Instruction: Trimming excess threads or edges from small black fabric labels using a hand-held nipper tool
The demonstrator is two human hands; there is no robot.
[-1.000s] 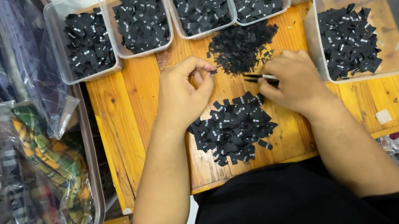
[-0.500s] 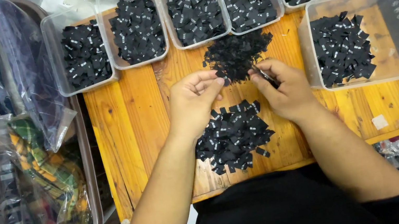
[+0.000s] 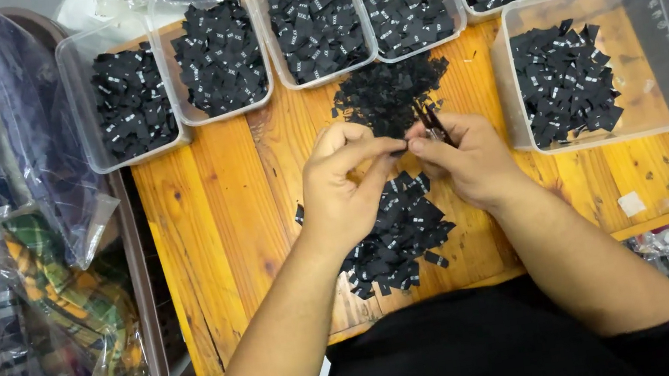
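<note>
— What are we working on?

— A wooden table [image 3: 225, 222], orange-brown, with clear plastic tubs [image 3: 134, 99] of small black labels along its far edge and bagged fabrics [image 3: 22, 288] stacked on our left.

— And our hands?

— Our left hand [image 3: 343, 187] pinches a black label [image 3: 396, 150] between thumb and forefinger, the other fingers curled. Our right hand [image 3: 467, 161] meets it, closed around a dark tool [image 3: 433, 122] — scissors or tweezers, we cannot tell. A loose label pile [image 3: 395, 236] lies just beneath both.

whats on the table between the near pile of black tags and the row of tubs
In the head view, a second loose pile of black tags lies there, with both hands, left and right, meeting just below it.
</note>
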